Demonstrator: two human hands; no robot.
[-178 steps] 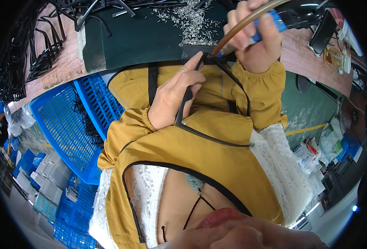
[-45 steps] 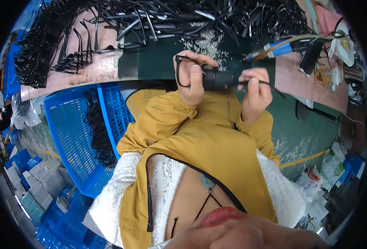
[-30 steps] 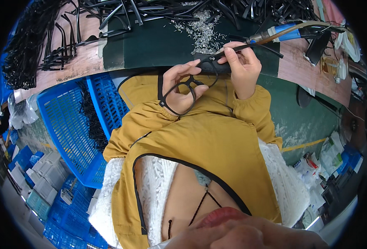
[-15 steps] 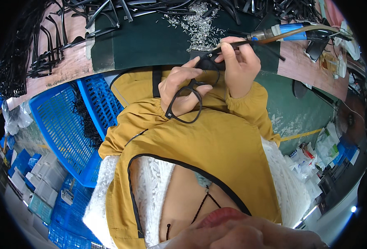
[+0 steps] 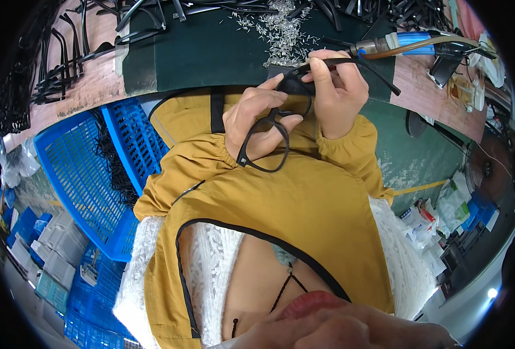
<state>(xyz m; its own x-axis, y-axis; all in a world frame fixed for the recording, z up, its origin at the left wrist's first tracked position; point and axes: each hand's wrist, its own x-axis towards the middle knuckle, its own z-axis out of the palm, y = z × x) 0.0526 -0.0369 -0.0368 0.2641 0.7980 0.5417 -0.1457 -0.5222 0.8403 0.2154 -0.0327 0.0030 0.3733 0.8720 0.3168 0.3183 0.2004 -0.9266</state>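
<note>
My left hand (image 5: 256, 119) is closed on a black eyeglass frame (image 5: 287, 145), one rim hanging below its fingers. Between the thumb and fingers of my right hand (image 5: 340, 87) is a slim black temple arm (image 5: 380, 75), its curved tip pointing off to the right. The temple's inner end meets the frame's upper corner near my left fingertips; fingers partly hide that joint. Just beyond my hands lies a heap of small silver screw-like pins (image 5: 283, 38) on the dark green mat (image 5: 202, 58).
A blue-bodied power tool (image 5: 411, 43) with a brown hose lies at the right of the bench. Black temple arms (image 5: 65, 46) are piled at the far left and along the back. Blue baskets (image 5: 77, 180) stand left of my lap, with black parts between them.
The temple arm's tip has swung out and shows longer to the right. The eyeglass frame has shifted slightly right in my left hand. Both hands keep their grip.
</note>
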